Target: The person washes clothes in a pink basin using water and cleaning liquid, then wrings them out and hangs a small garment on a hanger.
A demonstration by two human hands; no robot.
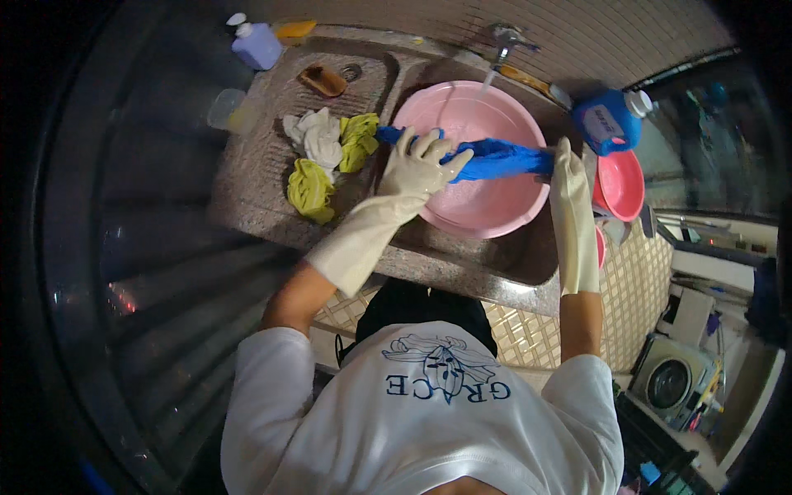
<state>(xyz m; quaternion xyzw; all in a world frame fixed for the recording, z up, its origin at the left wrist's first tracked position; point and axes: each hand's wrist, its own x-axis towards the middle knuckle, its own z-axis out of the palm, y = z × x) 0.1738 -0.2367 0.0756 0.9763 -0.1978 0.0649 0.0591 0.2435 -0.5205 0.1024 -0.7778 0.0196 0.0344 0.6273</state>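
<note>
A bright blue cloth is stretched sideways above a pink plastic basin. My right hand, in a cream rubber glove, grips the cloth's right end just beyond the basin rim. My left hand, gloved the same way, holds the cloth nearer its other end, fingers spread over it; a short end sticks out to the left. The palm hides part of the cloth. Water runs into the basin from the tap behind it.
On the ribbed left side of the stone sink lie a white cloth, yellow-green cloths and a brown scrubbing brush. A purple pump bottle stands back left. At right are a blue jug and a pink-red basin.
</note>
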